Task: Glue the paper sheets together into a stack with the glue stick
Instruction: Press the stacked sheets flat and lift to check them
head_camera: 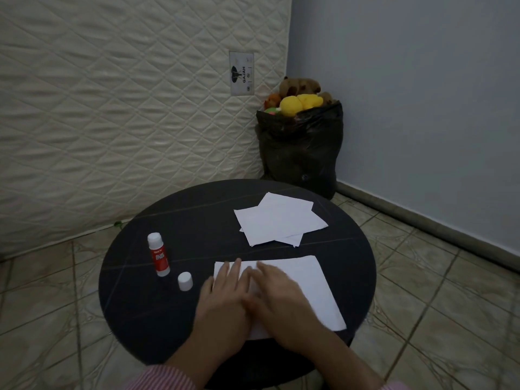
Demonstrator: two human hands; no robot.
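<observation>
A white paper sheet (312, 285) lies flat near the front edge of the round dark surface (135, 305), toward its right side. Both hands rest on it, palms down, fingers spread flat, grasping nothing: the left hand (222, 296) on the sheet's left end, the right hand (278, 296) just beside it, the two touching or nearly so; they are a little blurred. A loose pile of more white sheets (281, 220) lies toward the back edge of the surface, apart from the front sheet, its pieces overlapping at odd angles. The glue stick (159, 254) stands upright near the left edge, uncapped, and its white cap (185, 281) stands just beside it, between the stick and the left hand. Beyond the surface, a black bag (301, 147) of stuffed toys sits in the corner beside a quilted mattress (112, 108) standing on edge.
</observation>
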